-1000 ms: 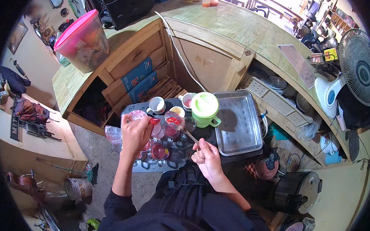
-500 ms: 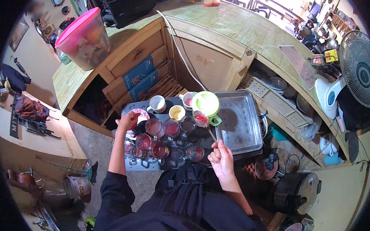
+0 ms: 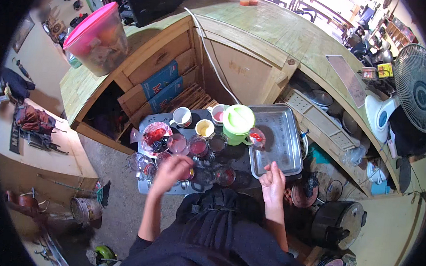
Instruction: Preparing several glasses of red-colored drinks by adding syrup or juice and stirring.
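Note:
My right hand [image 3: 272,182] is closed round the thin handle of a ladle. The ladle's round bowl [image 3: 256,137], with something red in it, hangs over the metal tray's left side, beside a lidded light-green pitcher [image 3: 238,122]. My left hand [image 3: 171,173] is over the glass mugs, its fingers bent and blurred; whether it holds anything is unclear. Several glass mugs, some with pinkish contents, stand around it, among them a pink one [image 3: 177,144] and a darker one [image 3: 218,142]. A bowl [image 3: 149,129] at the left holds red pieces and something black.
White mugs [image 3: 181,116] and a yellowish cup [image 3: 204,128] stand behind the glasses on a grey tabletop [image 3: 201,182]. The rectangular metal tray [image 3: 281,157] lies to the right. A wooden counter curves round the far side, with a pink-lidded tub [image 3: 98,42] and a fan [image 3: 417,89].
My left hand has left the bowl and come nearer, over the glasses, uncovering the bowl's red contents. My right hand and the ladle have shifted right, away from the glasses.

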Motion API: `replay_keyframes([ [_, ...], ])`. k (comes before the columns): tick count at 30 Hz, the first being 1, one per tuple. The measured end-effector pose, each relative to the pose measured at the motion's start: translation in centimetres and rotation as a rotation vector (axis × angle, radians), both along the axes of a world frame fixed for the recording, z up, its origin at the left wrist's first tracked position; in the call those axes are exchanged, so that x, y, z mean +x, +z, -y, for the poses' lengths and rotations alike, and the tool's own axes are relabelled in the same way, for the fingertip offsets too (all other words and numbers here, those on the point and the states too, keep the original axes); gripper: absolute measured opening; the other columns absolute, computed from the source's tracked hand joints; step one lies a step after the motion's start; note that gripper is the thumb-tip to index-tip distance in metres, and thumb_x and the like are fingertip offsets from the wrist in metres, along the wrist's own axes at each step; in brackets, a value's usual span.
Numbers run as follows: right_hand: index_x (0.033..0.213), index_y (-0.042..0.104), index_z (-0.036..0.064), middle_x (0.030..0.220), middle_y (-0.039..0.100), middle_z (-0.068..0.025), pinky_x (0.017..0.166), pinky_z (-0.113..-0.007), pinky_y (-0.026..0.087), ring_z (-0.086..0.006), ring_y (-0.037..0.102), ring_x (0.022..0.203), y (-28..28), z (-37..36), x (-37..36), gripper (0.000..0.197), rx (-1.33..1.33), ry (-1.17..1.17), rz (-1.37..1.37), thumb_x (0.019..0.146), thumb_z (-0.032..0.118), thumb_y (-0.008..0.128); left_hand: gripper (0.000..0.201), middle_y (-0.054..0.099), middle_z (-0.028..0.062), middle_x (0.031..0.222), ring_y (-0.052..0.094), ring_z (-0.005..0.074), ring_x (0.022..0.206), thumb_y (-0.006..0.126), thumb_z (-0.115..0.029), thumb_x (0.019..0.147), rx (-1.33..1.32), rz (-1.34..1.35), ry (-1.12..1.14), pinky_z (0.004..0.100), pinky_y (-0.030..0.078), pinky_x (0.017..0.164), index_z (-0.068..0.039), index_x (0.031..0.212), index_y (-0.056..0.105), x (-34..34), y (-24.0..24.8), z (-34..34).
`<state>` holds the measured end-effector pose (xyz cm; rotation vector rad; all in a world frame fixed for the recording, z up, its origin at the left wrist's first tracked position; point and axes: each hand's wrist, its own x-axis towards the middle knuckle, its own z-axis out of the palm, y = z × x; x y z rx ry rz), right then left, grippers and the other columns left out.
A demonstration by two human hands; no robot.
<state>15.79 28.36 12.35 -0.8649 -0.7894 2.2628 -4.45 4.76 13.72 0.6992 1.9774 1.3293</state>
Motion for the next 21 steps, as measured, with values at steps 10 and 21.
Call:
replay_keyframes([
  [10,0.078,0.052,-0.0014,0.046,0.022,0.0082,0.04,-0.021,0.017,-0.0028,0.018,0.038,1.0,-1.2,-0.3,0.03,0.063,-0.001,-0.006,0.091,0.025,0.049,0.041,0.054,0.0231,0.1,0.054,0.0335,0.096,0.059,-0.035,0.08,-0.238,-0.099,-0.066,0.039,0.042,0.079,0.002,0.096,0.049,7.9,-13.2,-0.8],
  [21,0.079,0.051,-0.0017,0.047,0.02,0.0083,0.039,-0.021,0.017,-0.0027,0.018,0.038,0.2,-1.2,2.0,0.029,0.029,-0.008,0.016,0.091,0.025,0.048,0.022,0.057,0.0168,0.088,0.055,0.0339,0.084,0.059,-0.017,0.081,-0.027,-0.419,0.009,0.0373,0.044,0.073,0.0,0.092,0.053,7.2,-14.5,-2.7],
])
